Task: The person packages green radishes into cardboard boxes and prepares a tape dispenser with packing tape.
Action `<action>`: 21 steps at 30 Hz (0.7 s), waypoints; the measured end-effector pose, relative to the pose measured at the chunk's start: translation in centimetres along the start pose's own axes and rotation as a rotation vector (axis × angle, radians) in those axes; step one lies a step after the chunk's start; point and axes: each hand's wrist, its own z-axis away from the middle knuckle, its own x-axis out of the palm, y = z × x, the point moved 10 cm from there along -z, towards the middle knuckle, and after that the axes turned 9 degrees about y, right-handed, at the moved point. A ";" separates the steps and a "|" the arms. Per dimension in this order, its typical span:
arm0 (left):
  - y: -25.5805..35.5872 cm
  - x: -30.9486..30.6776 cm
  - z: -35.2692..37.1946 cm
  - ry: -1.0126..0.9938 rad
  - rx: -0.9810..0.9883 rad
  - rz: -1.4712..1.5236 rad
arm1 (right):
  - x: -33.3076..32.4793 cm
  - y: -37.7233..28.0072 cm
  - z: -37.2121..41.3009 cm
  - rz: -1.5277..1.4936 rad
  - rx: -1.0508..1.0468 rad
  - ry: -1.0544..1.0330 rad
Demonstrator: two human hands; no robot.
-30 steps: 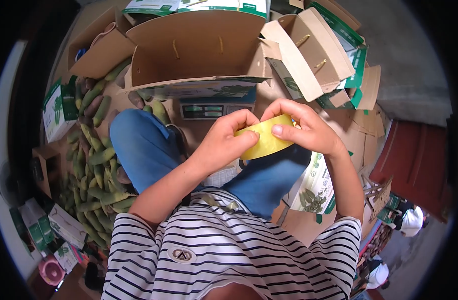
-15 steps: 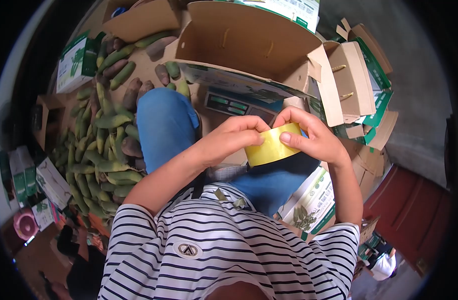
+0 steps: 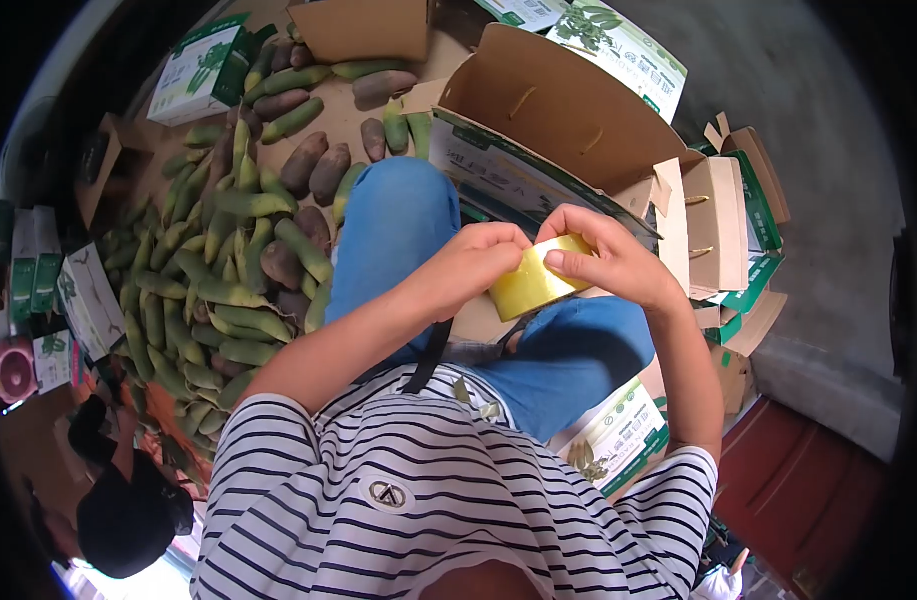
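A roll of yellow packing tape (image 3: 541, 284) is held between my two hands above my folded legs. My right hand (image 3: 619, 262) is closed around the roll's right side, with the thumb pressed on its outer face. On the left side, my left hand (image 3: 471, 262) has its fingers bent and pinched together at the tape's upper left edge. Whether a loose end of tape sits in that pinch cannot be made out. Just beyond the hands stands an open cardboard box (image 3: 539, 165) with rope handles showing inside.
Many green radishes (image 3: 241, 290) are heaped on the left, with several darker ones among them. Printed cartons stand at the upper left (image 3: 201, 72), upper right (image 3: 629, 55) and beside my right knee (image 3: 619, 435). Another open box (image 3: 724, 230) lies right. A person (image 3: 129, 500) is at lower left.
My view has shifted, so the heap and boxes appear farther right and lower. The tape roll is tilted more, still between both hands. The scale behind my hands is now largely hidden.
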 end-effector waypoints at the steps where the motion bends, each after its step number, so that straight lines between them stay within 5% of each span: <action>1: 0.1 -0.3 0.0 0.001 -0.005 0.012 | 0.1 -0.1 -0.3 0.001 -0.006 -0.002; 12: 1.3 -2.0 0.5 -0.084 -0.064 0.190 | 0.5 -1.4 -2.0 -0.119 0.043 -0.061; 15: 1.3 -2.5 0.5 0.040 -0.095 0.204 | 0.8 -1.2 -2.5 -0.158 0.065 -0.092; 21: 2.3 -3.9 0.6 0.049 -0.022 0.332 | 1.2 -1.5 -5.1 -0.509 0.108 -0.149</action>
